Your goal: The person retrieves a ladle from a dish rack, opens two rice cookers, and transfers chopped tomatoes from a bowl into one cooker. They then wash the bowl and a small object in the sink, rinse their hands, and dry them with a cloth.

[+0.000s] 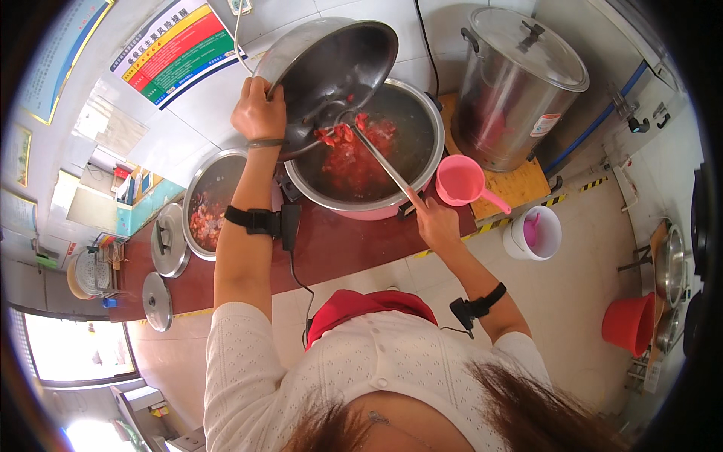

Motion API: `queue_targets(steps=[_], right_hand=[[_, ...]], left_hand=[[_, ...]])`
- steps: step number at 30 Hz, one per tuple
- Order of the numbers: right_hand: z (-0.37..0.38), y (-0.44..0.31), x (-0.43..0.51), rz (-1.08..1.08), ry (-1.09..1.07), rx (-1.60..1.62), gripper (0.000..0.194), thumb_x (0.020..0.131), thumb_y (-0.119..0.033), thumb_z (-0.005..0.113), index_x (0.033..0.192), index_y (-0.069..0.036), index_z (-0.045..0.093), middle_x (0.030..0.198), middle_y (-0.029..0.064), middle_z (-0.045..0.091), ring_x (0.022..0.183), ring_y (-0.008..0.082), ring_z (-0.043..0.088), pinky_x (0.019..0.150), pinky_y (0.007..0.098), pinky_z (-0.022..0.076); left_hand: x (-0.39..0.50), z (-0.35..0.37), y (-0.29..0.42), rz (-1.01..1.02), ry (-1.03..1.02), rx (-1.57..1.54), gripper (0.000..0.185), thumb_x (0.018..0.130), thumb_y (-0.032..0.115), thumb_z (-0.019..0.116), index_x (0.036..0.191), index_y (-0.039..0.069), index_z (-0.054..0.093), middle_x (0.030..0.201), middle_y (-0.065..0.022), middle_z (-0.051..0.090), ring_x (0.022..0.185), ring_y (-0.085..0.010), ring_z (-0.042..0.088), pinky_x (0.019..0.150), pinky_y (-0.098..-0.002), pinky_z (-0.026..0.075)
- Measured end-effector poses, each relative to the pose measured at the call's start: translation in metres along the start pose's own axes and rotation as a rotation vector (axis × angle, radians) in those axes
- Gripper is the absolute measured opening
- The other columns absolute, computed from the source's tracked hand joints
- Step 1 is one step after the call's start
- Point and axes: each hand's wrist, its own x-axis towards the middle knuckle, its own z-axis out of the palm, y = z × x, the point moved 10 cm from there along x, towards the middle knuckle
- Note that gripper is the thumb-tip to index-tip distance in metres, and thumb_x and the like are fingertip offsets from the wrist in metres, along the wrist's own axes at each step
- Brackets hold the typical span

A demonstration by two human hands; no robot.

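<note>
My left hand (258,110) grips the rim of a large metal wok (344,53), which is tilted over a wide pot (438,121). In my right hand (438,223) is a long metal ladle (381,158); its head is at the wok's lower edge. Red chopped food, perhaps tomato (358,152), lies at that edge and in the dark liquid of the pot below. Left of it stands a second pot (189,212) holding red and pale chopped pieces, partly hidden by my left forearm.
Two metal lids (157,302) lie left on the red-brown table (322,248). A pink dipper (460,181) sits right of the wide pot, near a tall lidded steel pot (514,96). A white bucket (531,231) and a red bucket (627,325) are at right.
</note>
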Motion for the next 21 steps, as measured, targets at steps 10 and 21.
queue_targets(steps=[10,21], right_hand=[[-0.033,0.016,0.013,-0.007,0.293,0.354,0.056,0.08,-0.006,0.062,0.134,-0.01,0.047,0.081,0.0114,0.059,0.061,0.0291,0.06,0.052,0.0371,0.0489],[-0.044,-0.01,0.079,-0.032,0.389,0.567,0.059,0.081,-0.003,0.061,0.137,-0.012,0.044,0.08,0.0105,0.055,0.065,0.0302,0.059,0.055,0.0374,0.049]], left_hand=[[0.014,0.002,-0.035,-0.16,0.064,-0.076,0.023,0.067,0.019,0.07,0.066,0.004,0.052,0.064,-0.0128,0.054,0.056,-0.0345,0.052,0.055,-0.0406,0.042],[0.029,0.034,-0.073,-0.307,-0.124,-0.462,0.03,0.073,0.01,0.066,0.061,-0.001,0.042,0.054,-0.0032,0.033,0.056,-0.0087,0.031,0.048,-0.0298,0.028]])
